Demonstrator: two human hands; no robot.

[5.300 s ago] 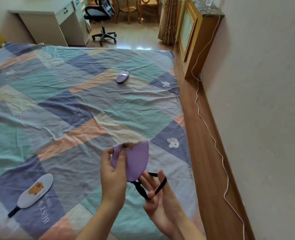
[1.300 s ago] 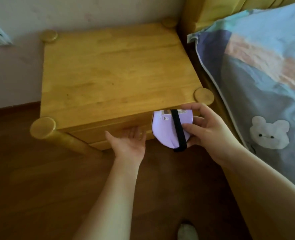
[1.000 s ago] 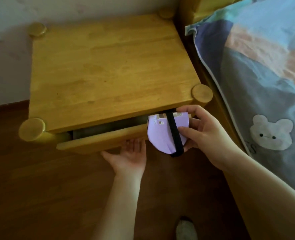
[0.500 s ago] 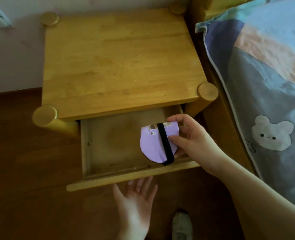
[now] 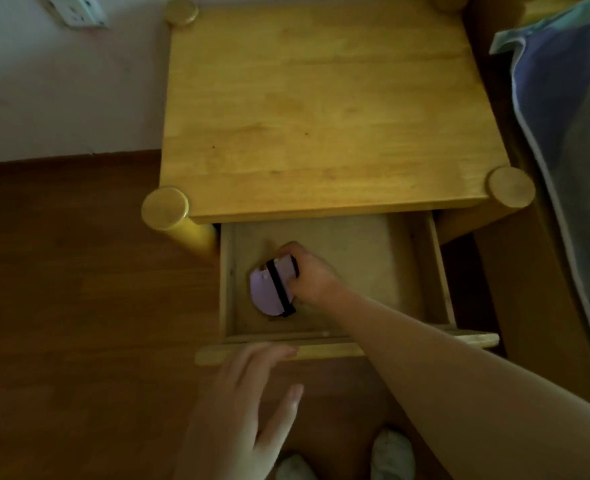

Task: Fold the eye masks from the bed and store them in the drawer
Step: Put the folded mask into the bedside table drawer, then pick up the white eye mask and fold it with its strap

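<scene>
One folded purple eye mask (image 5: 268, 289), black strap (image 5: 279, 287) wrapped across it, is recorded low inside the open drawer (image 5: 439, 271) of the wooden nightstand (image 5: 321, 109), toward the drawer's left half, at or just above the drawer floor; contact with the floor cannot be confirmed from this angle.

Right hand (image 5: 309, 273): reaches into the drawer, fingers curled round the right edge of the mask, gripping it; release not yet made.

Left hand (image 5: 241, 403): fingers straight and spread, holding nothing, fingertips touching the top edge of the drawer front (image 5: 324, 350).

Drawer: pulled well out; no other mask or item visible in the part of it that shows.

Bed (image 5: 570, 140): only a strip of patchwork bedcover in view at right; no masks visible on that strip, and the rest of the bed is out of frame.

Also present: wall socket (image 5: 78, 10) at upper left, wooden floor (image 5: 61, 306), the person's feet (image 5: 390, 455) at the bottom edge.

Progress, as a judgement: folding of this mask appears complete; storage is at its last step. Outstanding: let go of the mask, withdraw the right hand, and fetch any masks remaining on the bed, whose number cannot be told here; the drawer is likely to be pushed shut at the end.
</scene>
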